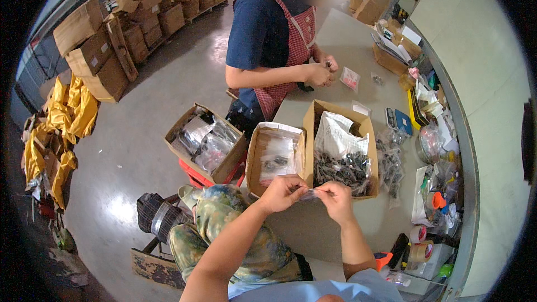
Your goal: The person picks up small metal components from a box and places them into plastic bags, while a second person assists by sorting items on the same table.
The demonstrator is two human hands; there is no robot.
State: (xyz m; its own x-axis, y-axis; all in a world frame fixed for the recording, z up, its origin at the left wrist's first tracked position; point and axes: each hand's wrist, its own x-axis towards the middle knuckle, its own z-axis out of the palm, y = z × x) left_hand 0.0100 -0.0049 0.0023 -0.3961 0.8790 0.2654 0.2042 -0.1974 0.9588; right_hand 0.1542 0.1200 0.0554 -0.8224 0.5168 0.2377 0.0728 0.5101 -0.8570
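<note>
My left hand (284,193) and my right hand (335,198) meet over the table's near edge, each pinching one side of a small clear plastic bag (311,193). Most of the bag is hidden by my fingers, and its contents are too small to tell. Just beyond my left hand stands an open cardboard box (253,162) with flat clear bags (279,148) in it. Beyond my right hand, a larger cardboard box (371,134) holds many small black parts (344,170) and a crumpled white sack (341,134).
Across the table, a co-worker in a red checked apron (302,28) handles something small. Left of the boxes, another carton (224,159) of bagged parts rests on a red stool (196,176). A blue scale (403,122), tape rolls (420,251) and bags line the right side.
</note>
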